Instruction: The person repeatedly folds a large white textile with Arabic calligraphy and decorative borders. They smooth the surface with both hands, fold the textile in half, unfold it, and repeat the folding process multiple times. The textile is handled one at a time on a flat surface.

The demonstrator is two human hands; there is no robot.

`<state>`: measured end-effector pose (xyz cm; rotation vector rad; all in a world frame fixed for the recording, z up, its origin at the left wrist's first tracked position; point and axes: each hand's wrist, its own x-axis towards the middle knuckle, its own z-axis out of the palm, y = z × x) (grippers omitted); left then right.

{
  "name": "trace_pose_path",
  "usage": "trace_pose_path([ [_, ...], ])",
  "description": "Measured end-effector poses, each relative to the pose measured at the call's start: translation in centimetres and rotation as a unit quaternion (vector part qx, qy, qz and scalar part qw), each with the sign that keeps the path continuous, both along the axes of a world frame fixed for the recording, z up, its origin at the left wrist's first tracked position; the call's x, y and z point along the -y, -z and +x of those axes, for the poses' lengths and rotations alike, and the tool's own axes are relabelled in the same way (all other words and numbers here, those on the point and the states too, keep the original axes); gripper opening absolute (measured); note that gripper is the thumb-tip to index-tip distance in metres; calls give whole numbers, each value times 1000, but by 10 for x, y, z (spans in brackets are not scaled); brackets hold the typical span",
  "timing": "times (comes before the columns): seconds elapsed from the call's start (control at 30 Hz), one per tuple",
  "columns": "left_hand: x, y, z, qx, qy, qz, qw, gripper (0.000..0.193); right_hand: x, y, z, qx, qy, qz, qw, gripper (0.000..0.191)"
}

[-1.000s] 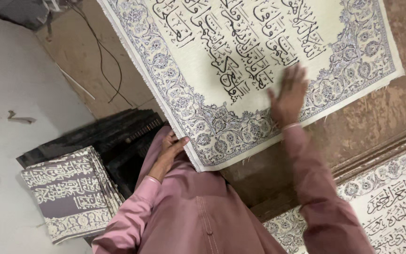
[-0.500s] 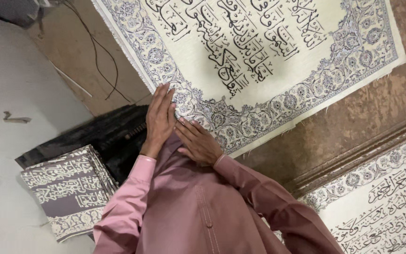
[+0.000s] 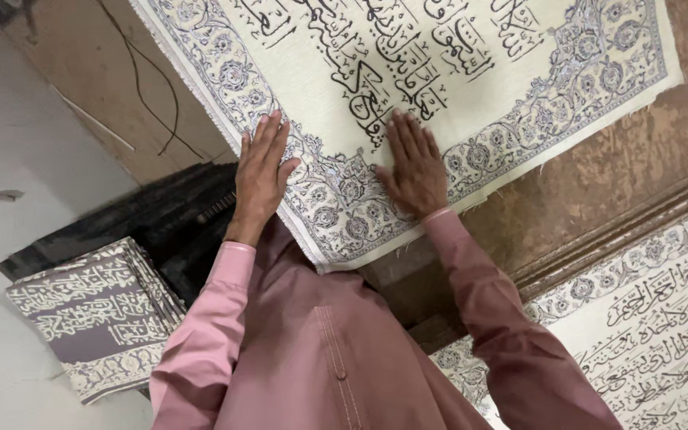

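Both hands lie flat, palms down, on a cream woven tapestry (image 3: 471, 87) with black calligraphy and a blue-grey floral border. Neither hand pinches or grasps anything; the fingers are stretched out and pressed against the cloth.

The left hand (image 3: 260, 179) rests on the tapestry's border near its long edge, fingers close together and pointing away from the person, thumb splayed slightly to the side. Just outside that hand, past the cloth's edge, lies bare brown wood tabletop (image 3: 105, 87), with a thin dark cord (image 3: 149, 87) trailing across it. Below the wrist is a dark, ridged black object (image 3: 161, 223), too shadowed to identify further.

The right hand (image 3: 414, 167) lies with its fingers on the cream field beside the calligraphy and its heel on the floral border, close to the cloth's near corner. The two hands are near each other but apart, with border pattern between them. Both arms wear pink sleeves (image 3: 511, 318).

Beside the left elbow sits a stack of folded grey tapestries (image 3: 93, 314) with pale lettering. Beyond the right forearm, across a raised wooden strip (image 3: 623, 231), lies a second cream tapestry (image 3: 654, 334) of the same kind.
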<state>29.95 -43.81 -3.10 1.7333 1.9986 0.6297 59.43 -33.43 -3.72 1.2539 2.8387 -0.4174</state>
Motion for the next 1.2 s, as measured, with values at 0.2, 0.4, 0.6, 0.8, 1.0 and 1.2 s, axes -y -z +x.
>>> trace_pose_path([
  [0.2,54,-2,22,161,-247,78,952,81,-4,-12,0,-24,42,-7,999,85],
  [0.4,117,32,64,636,-304,-129,698,62,0,-17,-5,-51,42,-12,998,84],
  [0.6,119,47,74,674,-297,-76,672,33,1,-13,-3,-56,36,1,998,81],
  [0.8,114,34,72,678,-284,-80,674,33,1,-10,-3,-48,37,6,998,80],
  [1.0,111,35,71,694,-275,-71,661,36,2,-7,-2,-47,36,12,998,79],
  [1.2,115,50,75,708,-292,-77,638,35,1,-11,-1,-49,37,22,998,80],
])
